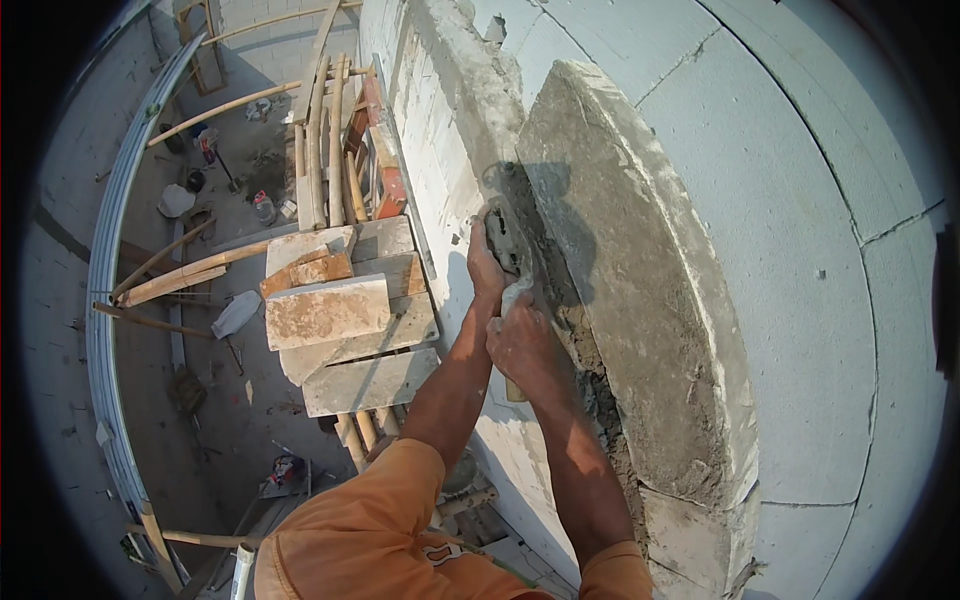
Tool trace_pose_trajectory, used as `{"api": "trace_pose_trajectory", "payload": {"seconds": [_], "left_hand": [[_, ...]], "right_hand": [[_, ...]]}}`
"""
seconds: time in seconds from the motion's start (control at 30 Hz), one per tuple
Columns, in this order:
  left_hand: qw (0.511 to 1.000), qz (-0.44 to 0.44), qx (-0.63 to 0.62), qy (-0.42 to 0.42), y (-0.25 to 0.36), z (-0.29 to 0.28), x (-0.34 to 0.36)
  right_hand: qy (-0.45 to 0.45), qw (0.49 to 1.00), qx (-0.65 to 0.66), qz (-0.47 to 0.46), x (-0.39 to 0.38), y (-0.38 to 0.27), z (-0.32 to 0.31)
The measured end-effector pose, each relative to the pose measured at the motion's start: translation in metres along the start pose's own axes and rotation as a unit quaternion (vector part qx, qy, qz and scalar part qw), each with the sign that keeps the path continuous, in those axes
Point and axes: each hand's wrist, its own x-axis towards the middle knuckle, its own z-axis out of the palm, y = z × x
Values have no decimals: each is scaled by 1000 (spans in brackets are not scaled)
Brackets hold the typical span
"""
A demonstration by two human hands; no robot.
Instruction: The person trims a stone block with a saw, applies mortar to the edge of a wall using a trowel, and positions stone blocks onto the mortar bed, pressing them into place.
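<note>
My left hand [486, 258] grips the side of a mortar-smeared grey tool [505, 238] with dark slots, at the wall's top by a narrow mortar-filled gap [595, 385]. My right hand [525, 345] is closed just below it, against a pale piece on the tool's lower part; exactly what its fingers hold is unclear. A tan strip shows under that hand. Right of the gap lies a long rough concrete slab [650, 320] with a pale edge; left of it the white block wall [440, 130] drops away.
At the left, lower down, are loose blocks and boards [325, 315] on bamboo poles [200, 270], long metal channels [105, 330] and a littered floor [215, 380] with a white sack [236, 312]. Large pale blocks [800, 300] form the wall surface on the right.
</note>
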Motion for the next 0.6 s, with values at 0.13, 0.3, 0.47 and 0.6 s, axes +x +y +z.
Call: {"api": "trace_pose_trajectory", "payload": {"seconds": [0.13,0.3,0.47,0.6], "left_hand": [[992,-84,-87,-26,10,6,-27],[984,-118,-133,-14,27,-20,-30],[976,-189,-97,-38,14,6,-89],[971,-223,-88,-28,53,-32,-102]], "right_hand": [[28,999,36,24,-27,6,2],[101,991,81,-36,-59,7,3],[101,985,136,44,-120,40,-13],[125,961,246,4,-170,45,-4]]}}
